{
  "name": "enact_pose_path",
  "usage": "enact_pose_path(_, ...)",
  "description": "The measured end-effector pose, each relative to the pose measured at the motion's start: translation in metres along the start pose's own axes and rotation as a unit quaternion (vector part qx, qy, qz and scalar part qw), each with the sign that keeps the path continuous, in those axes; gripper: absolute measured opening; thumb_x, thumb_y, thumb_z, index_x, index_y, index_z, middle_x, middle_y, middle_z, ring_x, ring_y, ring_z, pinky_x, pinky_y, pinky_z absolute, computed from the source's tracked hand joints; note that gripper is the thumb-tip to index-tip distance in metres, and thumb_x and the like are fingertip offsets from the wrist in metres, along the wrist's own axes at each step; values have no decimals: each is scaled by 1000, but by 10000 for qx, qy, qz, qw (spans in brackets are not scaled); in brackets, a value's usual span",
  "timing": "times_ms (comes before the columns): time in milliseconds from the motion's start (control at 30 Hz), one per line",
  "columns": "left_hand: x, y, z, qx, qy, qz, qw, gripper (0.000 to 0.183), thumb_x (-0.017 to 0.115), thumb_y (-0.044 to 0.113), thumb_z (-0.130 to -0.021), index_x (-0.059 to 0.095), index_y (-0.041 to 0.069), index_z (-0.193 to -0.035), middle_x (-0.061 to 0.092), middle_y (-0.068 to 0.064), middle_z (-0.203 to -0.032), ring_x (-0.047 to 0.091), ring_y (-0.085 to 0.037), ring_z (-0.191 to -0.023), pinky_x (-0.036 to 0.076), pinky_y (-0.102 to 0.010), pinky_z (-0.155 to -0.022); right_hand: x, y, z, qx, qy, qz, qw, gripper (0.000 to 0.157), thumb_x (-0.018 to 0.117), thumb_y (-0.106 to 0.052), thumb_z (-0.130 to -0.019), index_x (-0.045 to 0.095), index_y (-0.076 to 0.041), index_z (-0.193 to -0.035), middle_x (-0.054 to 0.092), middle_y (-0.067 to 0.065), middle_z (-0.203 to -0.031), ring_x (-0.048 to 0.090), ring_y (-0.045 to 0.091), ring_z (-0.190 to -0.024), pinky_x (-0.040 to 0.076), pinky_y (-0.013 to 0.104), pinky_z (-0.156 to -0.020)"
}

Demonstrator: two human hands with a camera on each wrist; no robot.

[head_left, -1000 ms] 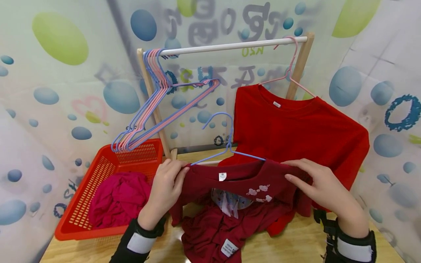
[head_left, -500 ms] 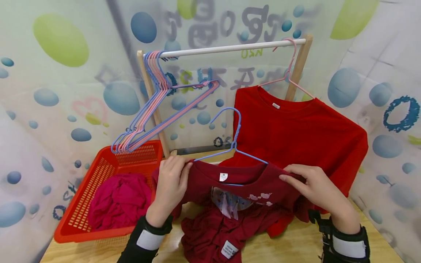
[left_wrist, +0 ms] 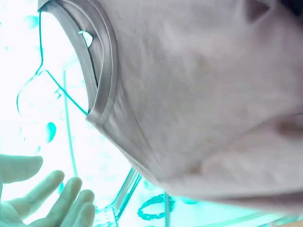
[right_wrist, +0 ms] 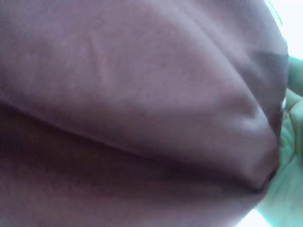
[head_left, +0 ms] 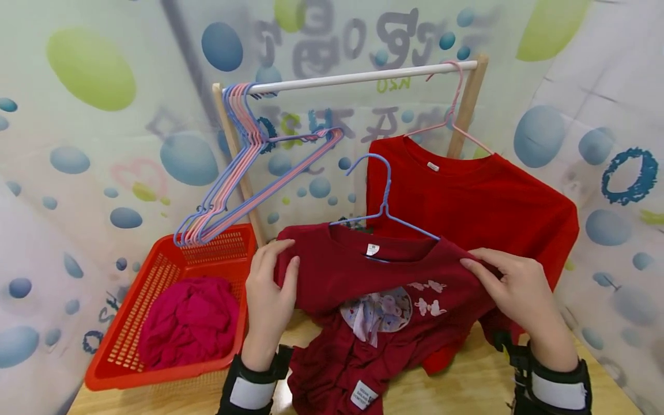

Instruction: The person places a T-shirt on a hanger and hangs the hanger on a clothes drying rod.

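A dark red shirt (head_left: 321, 268) with white embroidered figures hangs on a blue hanger (head_left: 385, 212), whose hook stands up above the neckline. At the shirt's right shoulder, my right hand (head_left: 519, 285) pinches the fabric between thumb and fingers. My left hand (head_left: 270, 291) is beside the other shoulder, its thumb and fingers spread; in the left wrist view the fingers (left_wrist: 64, 198) show apart from the cloth. The lower part of the shirt lies bunched on the table. Cloth fills most of the right wrist view, with part of the right hand (right_wrist: 291, 142) at its edge.
Behind stands a rack with a white rail (head_left: 342, 79). Several blue and pink hangers (head_left: 249, 150) hang at its left, and a bright red shirt (head_left: 467, 196) on a pink hanger (head_left: 452, 115) at its right. An orange basket (head_left: 116, 323) holds crumpled magenta cloth (head_left: 189, 320).
The dark red shirt and blue hanger have risen and shifted right. My left hand has let go of its shoulder and spread its fingers. My right hand keeps its hold.
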State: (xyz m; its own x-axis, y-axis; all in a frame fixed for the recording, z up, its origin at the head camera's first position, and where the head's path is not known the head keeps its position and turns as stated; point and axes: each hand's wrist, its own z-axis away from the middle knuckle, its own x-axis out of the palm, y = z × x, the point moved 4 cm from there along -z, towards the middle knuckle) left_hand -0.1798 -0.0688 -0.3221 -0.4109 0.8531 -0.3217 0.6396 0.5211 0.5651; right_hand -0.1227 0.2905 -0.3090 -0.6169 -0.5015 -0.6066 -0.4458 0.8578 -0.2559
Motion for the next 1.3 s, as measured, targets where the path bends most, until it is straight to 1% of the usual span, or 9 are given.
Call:
enact_pose_path(167,-3,-10,12,-494,156,417,9978,24,67,1,-87,67,-1,-111,62,-12,-107,58,-22,-94,48,-36,-78,-5,5,1,311,197,355,9987,27,81,-5,-70,75,-3,-96,71,11,-86,63,26,-62,41,9,-61)
enact_pose_path(233,-4,-12,15,-654,168,590,9960,22,66,0,-88,66,-3,-109,62,-12,-106,59,-22,-96,47,-36,-82,-6,6,0,395,248,485,9977,27,80,-7,-71,75,-3,-97,71,13,-85,62,27,-60,41,11,-59)
enact_pose_path(367,-5,-15,21,-928,139,708,9931,21,63,6,-92,64,-2,-112,64,-9,-106,58,-18,-99,47,-32,-83,-7,7,-1,566,356,743,9950,25,79,-9,-74,74,-1,-97,69,17,-81,58,29,-55,44,27,-50)
enact_pose_path(500,-4,-18,25,-1227,133,785,9892,25,62,9,-93,61,-1,-116,65,-8,-106,58,-15,-99,46,-30,-84,-9,8,-3,821,469,958,9909,26,76,-11,-78,72,3,-100,68,21,-81,57,33,-55,45,43,-49)
enact_pose_path(667,-3,-21,27,-1534,69,743,9853,28,62,11,-94,60,-1,-118,65,-7,-106,59,-15,-98,46,-32,-83,-13,6,-11,1076,689,1155,9851,29,71,-14,-85,70,6,-105,67,26,-85,57,41,-59,43,48,-49)
enact_pose_path(900,-1,-26,28,-1640,4,758,9835,30,62,16,-94,58,1,-120,64,-3,-106,58,-12,-97,47,-32,-83,-18,9,-27,1399,1075,1348,9750,32,64,-19,-91,69,8,-108,66,28,-91,55,45,-66,40,51,-52)
enact_pose_path(1100,0,-27,28,-1608,3,661,9848,32,62,14,-93,57,-1,-120,64,-3,-105,58,-12,-97,47,-30,-83,-23,13,-43,1532,1231,1390,9706,38,60,-24,-94,68,7,-112,66,28,-97,56,47,-76,45,59,-69)
enact_pose_path(1167,0,-28,28,-1609,11,648,9848,31,63,14,-93,57,0,-120,64,-3,-105,58,-12,-97,47,-28,-83,-25,13,-48,1587,1272,1389,9692,38,60,-26,-94,68,7,-113,65,28,-99,56,48,-82,44,63,-73)
enact_pose_path(1300,-1,-29,29,-1643,22,638,9843,31,63,14,-93,58,2,-120,64,-4,-106,58,-12,-97,46,-26,-84,-30,12,-59,1589,1404,1444,9665,40,58,-28,-95,69,7,-111,66,27,-99,56,50,-88,40,64,-71)
